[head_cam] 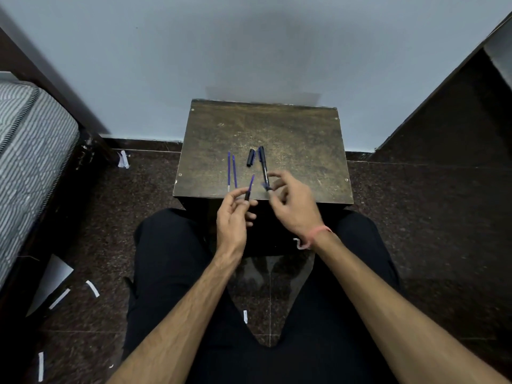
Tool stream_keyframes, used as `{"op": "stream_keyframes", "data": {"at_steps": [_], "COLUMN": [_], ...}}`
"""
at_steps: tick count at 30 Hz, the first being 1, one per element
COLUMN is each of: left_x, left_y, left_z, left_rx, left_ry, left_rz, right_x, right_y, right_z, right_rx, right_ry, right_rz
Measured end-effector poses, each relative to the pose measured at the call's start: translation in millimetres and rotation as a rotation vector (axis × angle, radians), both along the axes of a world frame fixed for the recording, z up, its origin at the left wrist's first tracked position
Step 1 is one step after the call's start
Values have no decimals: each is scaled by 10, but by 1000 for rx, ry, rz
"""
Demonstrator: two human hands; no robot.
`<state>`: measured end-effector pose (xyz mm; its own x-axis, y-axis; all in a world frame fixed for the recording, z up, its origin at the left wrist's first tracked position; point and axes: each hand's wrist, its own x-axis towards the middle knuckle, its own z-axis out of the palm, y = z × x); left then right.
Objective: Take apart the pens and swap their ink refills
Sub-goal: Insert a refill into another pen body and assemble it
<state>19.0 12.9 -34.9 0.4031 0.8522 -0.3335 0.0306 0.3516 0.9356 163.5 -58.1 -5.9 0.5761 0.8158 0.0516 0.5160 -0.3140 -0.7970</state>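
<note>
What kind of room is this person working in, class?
Probably a bedroom at home: a striped mattress on a dark bed frame, a small worn wooden table against a plain wall, and paper scraps on the floor.

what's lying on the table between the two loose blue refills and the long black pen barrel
In the head view, a short black pen cap lies between the refills and the barrel, touching neither; otherwise bare table.

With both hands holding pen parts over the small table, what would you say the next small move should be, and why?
Probably bring the left hand across and feed its blue ink refill with the dark tip piece into the black pen barrel held by the right hand. The two parts are apart, and two more blue refills lie on the worn wooden table.
</note>
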Motion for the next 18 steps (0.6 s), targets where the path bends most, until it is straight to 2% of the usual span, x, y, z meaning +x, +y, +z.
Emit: {"op": "stream_keyframes", "data": {"at_steps": [5, 7, 11, 18], "left_x": [64, 77, 76, 53], "left_y": [-188, -233, -229, -210], "left_z": [-75, -81, -73, -92], "left_rx": [71, 89, 74, 55], "left_ry": [42, 63, 70, 85], "left_rz": [-328, -383, -399, -396], "right_x": [250, 353, 376, 357], "right_y": [-452, -515, -526, -465], "right_z": [-45, -5, -6, -52], "right_rx": [250, 348, 398, 330], "right_ry": [977, 1189, 1333, 1316], "right_rz": [-369, -386, -357, -355]}}
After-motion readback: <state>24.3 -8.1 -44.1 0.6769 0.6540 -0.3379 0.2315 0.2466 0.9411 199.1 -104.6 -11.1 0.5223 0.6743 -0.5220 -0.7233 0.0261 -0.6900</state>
